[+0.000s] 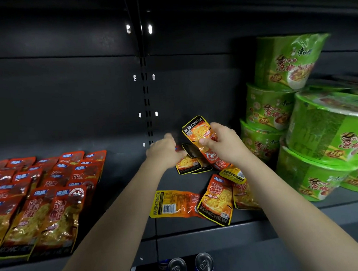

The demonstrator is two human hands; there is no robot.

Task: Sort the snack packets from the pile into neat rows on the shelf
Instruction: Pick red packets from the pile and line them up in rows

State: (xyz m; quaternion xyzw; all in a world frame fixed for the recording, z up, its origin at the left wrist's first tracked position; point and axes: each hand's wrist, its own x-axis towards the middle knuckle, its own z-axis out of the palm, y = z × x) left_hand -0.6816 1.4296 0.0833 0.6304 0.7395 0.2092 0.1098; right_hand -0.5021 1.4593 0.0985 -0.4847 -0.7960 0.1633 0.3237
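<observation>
**Right hand holding packet above pile**

Right hand (223, 145) grips one orange KONCHEW packet (201, 140), thumb on its face, packet tilted and lifted over the pile (211, 188). Left hand (164, 153) is blurred, fingers reaching down at the pile's back packets; can't tell if it grips anything. Pile lies loose on the dark shelf (124, 181), mid-right, packets overlapping at odd angles. Rows of red packets (40, 198) fill the shelf's left. Stacked green noodle bowls (314, 138) just right of pile. Two cans (189, 268) below.

Right hand (223, 145) grips orange packet (201, 138) (upside down); left hand (164, 152) touching pile (211, 188).
</observation>
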